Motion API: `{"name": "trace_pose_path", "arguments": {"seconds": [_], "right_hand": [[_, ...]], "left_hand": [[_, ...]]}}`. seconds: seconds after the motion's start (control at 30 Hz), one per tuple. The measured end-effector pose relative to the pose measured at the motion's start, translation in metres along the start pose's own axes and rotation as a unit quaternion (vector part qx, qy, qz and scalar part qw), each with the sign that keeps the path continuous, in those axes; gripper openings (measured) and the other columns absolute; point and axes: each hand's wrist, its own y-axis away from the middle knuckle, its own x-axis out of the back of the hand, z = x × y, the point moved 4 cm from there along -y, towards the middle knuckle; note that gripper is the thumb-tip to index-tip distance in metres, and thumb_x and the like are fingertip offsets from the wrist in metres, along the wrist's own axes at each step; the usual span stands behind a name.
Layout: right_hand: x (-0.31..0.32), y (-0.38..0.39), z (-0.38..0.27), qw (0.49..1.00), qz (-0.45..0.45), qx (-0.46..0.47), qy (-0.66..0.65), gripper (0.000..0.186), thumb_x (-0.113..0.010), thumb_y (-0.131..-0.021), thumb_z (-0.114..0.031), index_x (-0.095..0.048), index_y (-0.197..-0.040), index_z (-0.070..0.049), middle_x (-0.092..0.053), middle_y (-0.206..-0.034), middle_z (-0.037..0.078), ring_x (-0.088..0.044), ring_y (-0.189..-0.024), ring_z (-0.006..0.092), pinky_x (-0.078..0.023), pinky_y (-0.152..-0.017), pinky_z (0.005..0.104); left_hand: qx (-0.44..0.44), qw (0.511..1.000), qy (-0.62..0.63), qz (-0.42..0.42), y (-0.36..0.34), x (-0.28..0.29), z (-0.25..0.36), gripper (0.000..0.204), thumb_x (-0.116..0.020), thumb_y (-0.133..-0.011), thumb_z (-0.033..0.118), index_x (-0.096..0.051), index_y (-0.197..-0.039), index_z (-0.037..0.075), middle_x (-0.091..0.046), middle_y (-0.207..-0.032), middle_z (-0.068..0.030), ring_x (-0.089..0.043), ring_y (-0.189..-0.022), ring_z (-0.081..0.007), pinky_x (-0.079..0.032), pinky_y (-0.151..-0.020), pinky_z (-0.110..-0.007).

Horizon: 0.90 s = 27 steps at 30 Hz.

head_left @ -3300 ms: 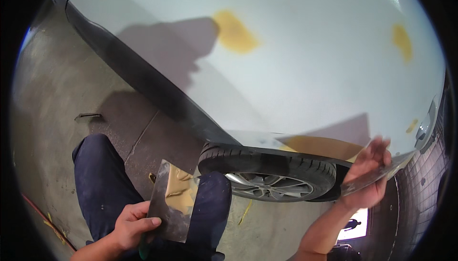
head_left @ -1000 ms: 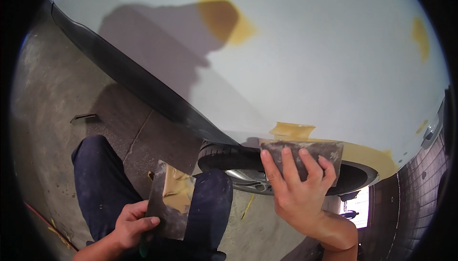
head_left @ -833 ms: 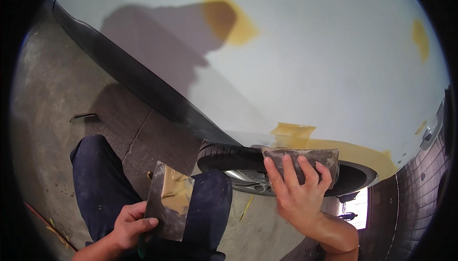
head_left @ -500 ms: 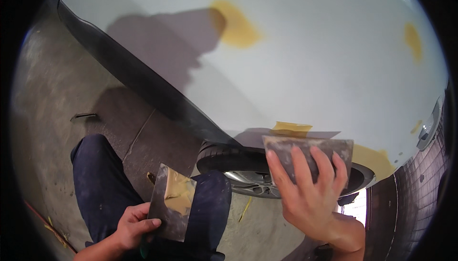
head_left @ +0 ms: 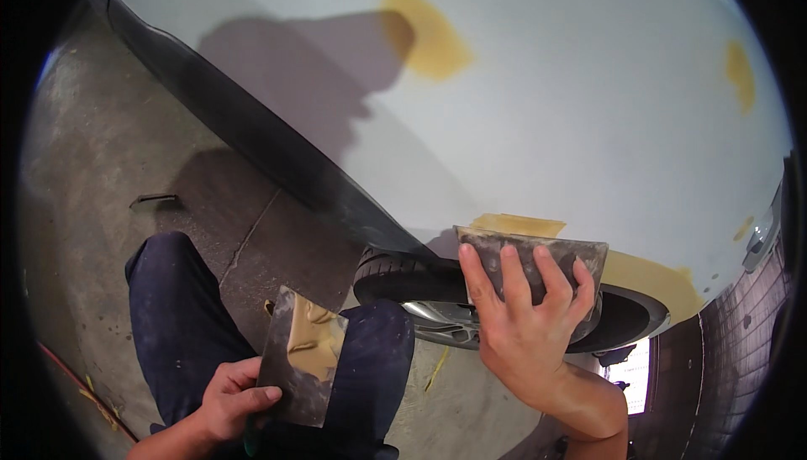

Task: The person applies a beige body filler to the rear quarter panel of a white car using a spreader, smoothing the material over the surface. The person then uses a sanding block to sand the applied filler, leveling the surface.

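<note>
My left hand [head_left: 229, 397] pinches the lower left edge of a flat grey plate [head_left: 296, 393], thumb on top, above my lap. A lump of yellow-beige filler paste [head_left: 315, 349] lies on its upper part. With fingers spread across its face, my right hand [head_left: 531, 334] presses a wide grey spreader [head_left: 528, 252] at the lower edge of a white car body panel [head_left: 538, 124], over the wheel arch. Just above the spreader's upper edge shows a strip of fresh filler [head_left: 521, 225]. More filler [head_left: 651, 279] coats the arch to its right.
Below the panel sits a wheel with a black tyre [head_left: 382, 273]. A dark sill trim [head_left: 244, 136] runs diagonally at left. Dull yellow patches [head_left: 429, 36] mark the panel. On the concrete floor lie a small dark strip [head_left: 154, 199] and a red cord [head_left: 84, 389].
The right hand and its spreader have shifted slightly left along the arch, and the filler strip above it looks wider. The left hand and plate have hardly moved.
</note>
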Motion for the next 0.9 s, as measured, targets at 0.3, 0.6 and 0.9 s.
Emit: {"name": "trace_pose_path", "arguments": {"seconds": [0.3,0.6,0.9], "right_hand": [[-0.014,0.032,0.006,0.998,-0.036,0.048,0.010,0.050,-0.061,-0.077,-0.014,-0.068,-0.125,-0.023,-0.048,-0.120,0.004,-0.044,-0.116,0.0323,-0.038,-0.090,0.0606],[0.006,0.034,0.021,0.993,-0.089,0.072,-0.005,0.046,-0.062,-0.078,-0.016,-0.069,-0.123,-0.022,-0.056,-0.113,0.008,-0.052,-0.106,0.0310,-0.039,-0.088,0.0595],[-0.005,0.002,0.012,0.997,-0.018,0.067,0.018,0.052,-0.062,-0.074,-0.014,-0.068,-0.125,-0.022,-0.056,-0.115,0.008,-0.051,-0.106,0.0299,-0.038,-0.089,0.0591]], "left_hand": [[-0.014,1.000,0.001,0.011,0.003,-0.005,0.002,0.025,-0.059,-0.090,0.013,-0.065,-0.109,-0.003,-0.065,-0.080,-0.0036,-0.053,-0.055,-0.0082,-0.040,-0.051,-0.022],[0.009,1.000,0.013,0.019,0.006,-0.007,0.000,0.025,-0.060,-0.090,0.012,-0.065,-0.108,-0.003,-0.065,-0.078,-0.0036,-0.052,-0.055,-0.0081,-0.039,-0.051,-0.022],[-0.024,0.999,0.027,0.019,0.001,-0.006,-0.001,0.024,-0.060,-0.089,0.012,-0.065,-0.106,-0.004,-0.064,-0.077,-0.0060,-0.052,-0.054,-0.0094,-0.040,-0.050,-0.023]]}}
